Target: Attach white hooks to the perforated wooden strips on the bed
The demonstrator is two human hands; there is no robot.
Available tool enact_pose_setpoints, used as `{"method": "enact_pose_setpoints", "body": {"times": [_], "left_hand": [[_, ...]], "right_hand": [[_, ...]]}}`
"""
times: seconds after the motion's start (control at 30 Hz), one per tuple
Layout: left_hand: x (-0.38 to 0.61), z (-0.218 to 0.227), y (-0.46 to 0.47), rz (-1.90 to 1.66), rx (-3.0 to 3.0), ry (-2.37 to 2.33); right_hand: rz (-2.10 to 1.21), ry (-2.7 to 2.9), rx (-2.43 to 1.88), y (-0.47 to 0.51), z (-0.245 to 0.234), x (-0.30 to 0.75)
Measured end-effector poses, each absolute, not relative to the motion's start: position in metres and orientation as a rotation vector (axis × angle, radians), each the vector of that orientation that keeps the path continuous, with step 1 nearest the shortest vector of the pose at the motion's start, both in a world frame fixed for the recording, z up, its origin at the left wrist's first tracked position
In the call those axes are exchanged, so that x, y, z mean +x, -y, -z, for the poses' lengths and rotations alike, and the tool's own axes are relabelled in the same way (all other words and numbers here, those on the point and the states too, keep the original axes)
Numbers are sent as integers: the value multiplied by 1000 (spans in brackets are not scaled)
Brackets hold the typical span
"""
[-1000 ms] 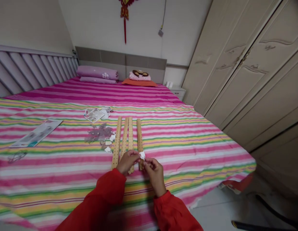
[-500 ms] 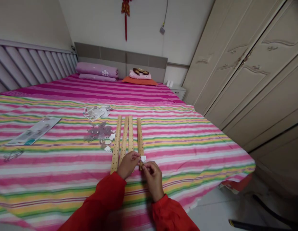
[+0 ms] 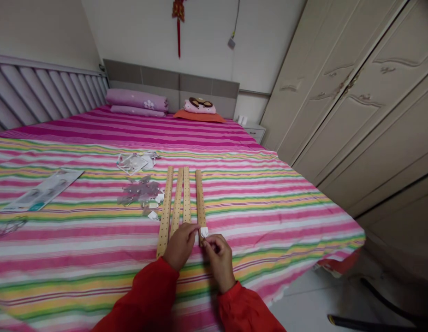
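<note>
Several perforated wooden strips (image 3: 182, 196) lie side by side on a striped bedspread (image 3: 255, 203), running away from me. My left hand (image 3: 179, 244) rests closed over the near ends of the middle strips, its fingertips at the rightmost strip (image 3: 200, 198). My right hand (image 3: 219, 253) pinches a small white clip (image 3: 204, 232) against the near end of that rightmost strip. Both sleeves are red.
Small white and clear parts (image 3: 145, 193) and a plastic bag (image 3: 134, 162) lie left of the strips. A flat package (image 3: 41, 193) lies further left. Pillows (image 3: 136, 100) sit at the headboard. A wardrobe (image 3: 355, 92) stands to the right, past the bed's edge.
Both hands have lowered slightly towards the bed, bringing the white clip down onto the near end of the rightmost strip. The camera has shifted a little.
</note>
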State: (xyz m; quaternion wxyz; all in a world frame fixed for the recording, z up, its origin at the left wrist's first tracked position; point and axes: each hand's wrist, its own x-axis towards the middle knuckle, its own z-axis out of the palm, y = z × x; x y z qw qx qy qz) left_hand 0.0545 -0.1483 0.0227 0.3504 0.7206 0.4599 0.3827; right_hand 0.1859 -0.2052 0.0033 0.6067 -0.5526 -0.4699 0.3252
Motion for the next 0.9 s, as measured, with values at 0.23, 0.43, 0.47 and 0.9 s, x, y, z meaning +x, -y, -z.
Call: {"method": "enact_pose_setpoints", "body": {"times": [0.23, 0.43, 0.47, 0.9], "left_hand": [[55, -15, 157, -910, 2268, -1165], [57, -8, 161, -885, 2395, -1163], [56, -7, 161, -877, 2407, -1166], [57, 2, 160, -738, 2599, -1218]], "right_hand": [[-777, 1093, -1260, 204, -4, 187], [-784, 1106, -1270, 202, -2, 187], [-783, 1104, -1272, 202, -2, 187], [-825, 1053, -1273, 202, 4, 188]]}}
